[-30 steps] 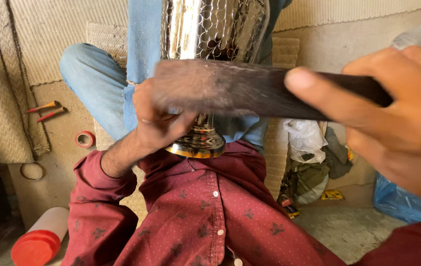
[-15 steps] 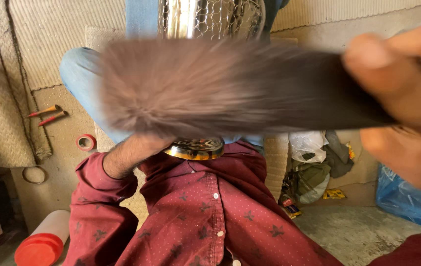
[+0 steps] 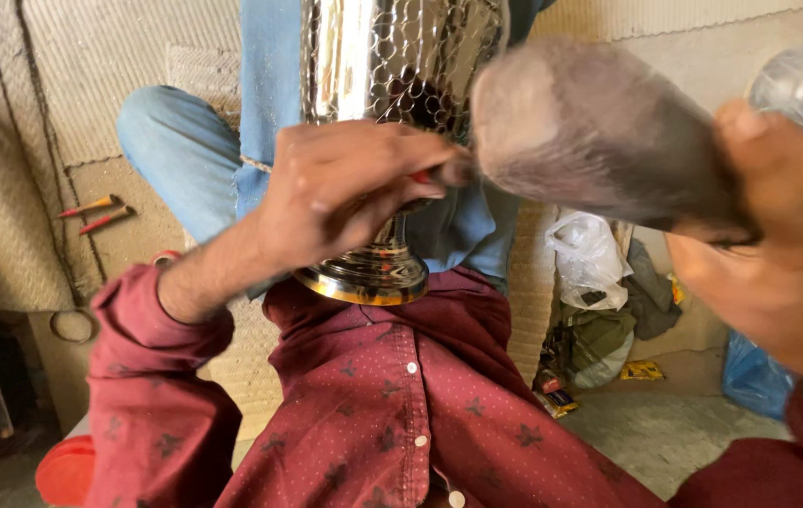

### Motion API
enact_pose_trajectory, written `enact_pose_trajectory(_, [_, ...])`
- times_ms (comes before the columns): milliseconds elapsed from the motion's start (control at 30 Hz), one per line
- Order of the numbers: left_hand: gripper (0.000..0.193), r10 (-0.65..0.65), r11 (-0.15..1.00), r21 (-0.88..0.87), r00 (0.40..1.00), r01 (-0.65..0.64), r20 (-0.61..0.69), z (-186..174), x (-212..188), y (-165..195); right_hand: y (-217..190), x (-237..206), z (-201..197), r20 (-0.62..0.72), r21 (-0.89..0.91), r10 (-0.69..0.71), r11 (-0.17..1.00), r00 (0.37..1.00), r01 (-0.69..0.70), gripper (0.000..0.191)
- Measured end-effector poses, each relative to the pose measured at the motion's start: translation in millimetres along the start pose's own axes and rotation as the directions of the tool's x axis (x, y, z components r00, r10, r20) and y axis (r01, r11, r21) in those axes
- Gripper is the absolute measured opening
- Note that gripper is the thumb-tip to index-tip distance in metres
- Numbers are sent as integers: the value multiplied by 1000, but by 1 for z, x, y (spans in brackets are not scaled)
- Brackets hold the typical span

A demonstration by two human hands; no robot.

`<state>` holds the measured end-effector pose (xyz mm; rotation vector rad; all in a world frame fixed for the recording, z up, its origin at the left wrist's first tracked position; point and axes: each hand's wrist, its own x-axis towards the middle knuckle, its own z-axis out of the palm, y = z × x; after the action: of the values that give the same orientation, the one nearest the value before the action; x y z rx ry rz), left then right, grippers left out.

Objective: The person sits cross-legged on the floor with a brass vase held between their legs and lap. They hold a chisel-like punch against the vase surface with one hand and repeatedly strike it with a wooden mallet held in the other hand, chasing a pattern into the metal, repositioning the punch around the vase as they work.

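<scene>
Close: left hand (image 3: 345,188) pins punch against vase (image 3: 392,66); mallet (image 3: 599,141) touching.

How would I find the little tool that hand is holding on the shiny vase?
Find the tall shiny metal vessel between the knees. The left hand presses against it, pinching a thin punch. Unlike the big blurred hammer, it is tiny, with red showing.

Woven mat (image 3: 72,85) underfoot, pale wall (image 3: 684,66), daylight.
</scene>
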<state>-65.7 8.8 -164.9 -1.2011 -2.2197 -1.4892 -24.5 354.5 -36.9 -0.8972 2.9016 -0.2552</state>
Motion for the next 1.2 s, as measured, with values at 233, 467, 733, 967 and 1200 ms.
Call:
enact_pose_trajectory(233, [41, 98, 993, -88, 967, -80, 233, -16, 29, -1, 2, -25, 88, -373, 245, 108, 969, 921, -14, 47])
enact_pose_trajectory(467, [50, 209, 978, -106, 867, -180, 452, -19, 53, -4, -21, -39, 167, -664, 195, 162, 980, 730, -40, 34])
enact_pose_trajectory(733, [65, 278, 960, -192, 744, -202, 607, -12, 63, -8, -52, -43, 234, -646, 507, 388, 862, 658, -11, 18])
enact_pose_trajectory(967, [56, 316, 949, -231, 678, -215, 664, -2, 64, -12, -55, -53, 277, -749, 423, 350, 906, 563, 0, 27])
enact_pose_trajectory(1200, [43, 295, 941, -331, 655, -73, 696, 4, 69, -13, -63, -51, 306, -720, 490, 494, 859, 488, -147, 63])
